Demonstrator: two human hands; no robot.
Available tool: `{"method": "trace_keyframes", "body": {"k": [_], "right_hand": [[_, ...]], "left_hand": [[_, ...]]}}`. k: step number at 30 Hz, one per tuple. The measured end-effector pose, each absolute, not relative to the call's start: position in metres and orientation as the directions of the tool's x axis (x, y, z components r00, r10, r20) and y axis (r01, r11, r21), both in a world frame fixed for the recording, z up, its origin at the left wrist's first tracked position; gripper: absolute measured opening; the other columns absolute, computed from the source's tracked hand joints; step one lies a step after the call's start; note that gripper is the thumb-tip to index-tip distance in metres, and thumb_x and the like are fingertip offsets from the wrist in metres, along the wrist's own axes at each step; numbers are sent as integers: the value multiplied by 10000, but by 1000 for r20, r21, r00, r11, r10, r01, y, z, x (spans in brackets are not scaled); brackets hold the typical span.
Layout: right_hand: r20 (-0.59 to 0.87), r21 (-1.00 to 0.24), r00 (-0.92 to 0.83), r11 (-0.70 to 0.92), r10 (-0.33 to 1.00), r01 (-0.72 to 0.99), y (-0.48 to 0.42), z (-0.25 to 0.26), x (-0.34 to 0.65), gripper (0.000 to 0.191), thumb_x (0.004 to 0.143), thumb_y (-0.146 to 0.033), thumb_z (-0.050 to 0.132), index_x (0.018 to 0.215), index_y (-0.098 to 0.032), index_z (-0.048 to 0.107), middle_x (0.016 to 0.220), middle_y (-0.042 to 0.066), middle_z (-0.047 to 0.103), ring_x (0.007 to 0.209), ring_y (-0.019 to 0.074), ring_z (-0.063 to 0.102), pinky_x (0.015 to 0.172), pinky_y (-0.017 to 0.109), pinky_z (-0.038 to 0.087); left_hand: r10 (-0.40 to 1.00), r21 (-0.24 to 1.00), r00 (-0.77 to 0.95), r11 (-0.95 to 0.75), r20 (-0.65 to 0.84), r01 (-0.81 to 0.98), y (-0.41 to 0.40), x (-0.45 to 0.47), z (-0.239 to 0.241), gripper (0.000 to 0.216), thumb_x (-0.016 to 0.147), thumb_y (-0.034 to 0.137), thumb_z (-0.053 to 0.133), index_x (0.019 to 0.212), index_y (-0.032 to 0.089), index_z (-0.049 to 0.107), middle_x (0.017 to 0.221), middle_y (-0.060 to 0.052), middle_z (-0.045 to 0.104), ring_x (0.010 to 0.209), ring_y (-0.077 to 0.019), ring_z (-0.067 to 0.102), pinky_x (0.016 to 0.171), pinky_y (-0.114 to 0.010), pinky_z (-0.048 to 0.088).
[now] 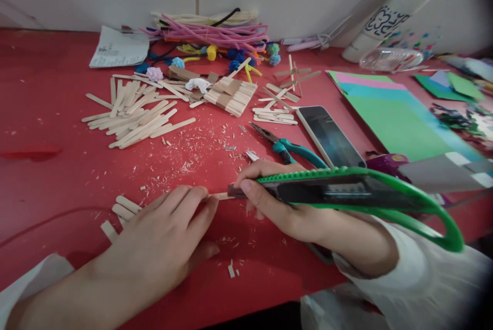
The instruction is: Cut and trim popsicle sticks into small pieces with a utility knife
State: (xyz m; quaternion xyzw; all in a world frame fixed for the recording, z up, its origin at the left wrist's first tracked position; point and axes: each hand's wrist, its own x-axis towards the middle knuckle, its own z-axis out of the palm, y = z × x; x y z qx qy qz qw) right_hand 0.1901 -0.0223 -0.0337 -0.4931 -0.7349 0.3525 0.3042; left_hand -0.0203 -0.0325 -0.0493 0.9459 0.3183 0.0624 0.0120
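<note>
My left hand (169,222) is closed on a wooden craft stick (222,196), pressing it near the red tabletop; only a short end shows past the fingertips. In my right hand (277,204) is a green and black utility knife (339,189), its front end lying against the bare end of that stick. The blade itself is hard to make out. Under and beside my left wrist lie a few more craft sticks (125,209). Wood shavings (187,158) are scattered beyond my hands, and small cut bits (231,269) lie nearer to me.
Loose craft sticks (134,114) and a bundled stack (231,96) lie further back. Pliers (285,148) and a phone (331,135) sit beyond my right hand. Pipe cleaners (215,32), a paper sheet (121,47), coloured sheets (400,114), a plastic bottle (391,59) and a white tube (385,24) line the back.
</note>
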Motion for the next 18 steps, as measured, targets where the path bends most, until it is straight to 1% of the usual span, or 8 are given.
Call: {"method": "trace_keyframes", "body": {"k": [2, 6, 9, 14, 18], "right_hand": [[116, -802, -314, 276, 942, 530, -22, -32, 190, 174, 887, -291, 476, 778, -197, 574, 620, -37, 602, 628, 103, 597, 583, 224, 432], [125, -756, -394, 344, 911, 557, -21, -34, 194, 132, 900, -252, 468, 841, -199, 573, 586, -57, 583, 562, 87, 577, 558, 217, 423], [115, -750, -418, 355, 901, 559, -20, -36, 196, 123, 907, -255, 464, 874, -197, 567, 578, -63, 587, 519, 79, 565, 549, 216, 426], [120, -760, -421, 356, 899, 544, -20, -37, 194, 122, 903, -263, 469, 845, -204, 558, 544, -72, 557, 557, 92, 582, 559, 221, 426], [134, -765, -402, 352, 906, 539, -21, -37, 192, 115, 891, -258, 485, 830, -204, 566, 614, -55, 587, 606, 92, 591, 563, 214, 427]], "left_hand": [[600, 59, 791, -799, 116, 598, -32, -20, -49, 365, 757, 228, 629, 1090, 80, 615, 974, -133, 629, 829, -281, 597, 669, -412, 541], [608, 51, 789, -794, 89, 606, -32, -19, -47, 401, 741, 229, 654, 1112, 83, 609, 958, -126, 630, 813, -275, 600, 663, -411, 546], [614, 48, 786, -789, 77, 612, -32, -18, -47, 414, 740, 237, 659, 1124, 89, 606, 955, -124, 628, 818, -277, 597, 658, -408, 541], [620, 48, 783, -784, 54, 618, -32, -19, -48, 402, 746, 245, 662, 1120, 108, 610, 966, -119, 622, 825, -269, 583, 678, -400, 523], [616, 59, 785, -788, 61, 613, -32, -19, -47, 382, 763, 242, 647, 1115, 99, 610, 959, -120, 621, 820, -271, 585, 677, -400, 516]]}}
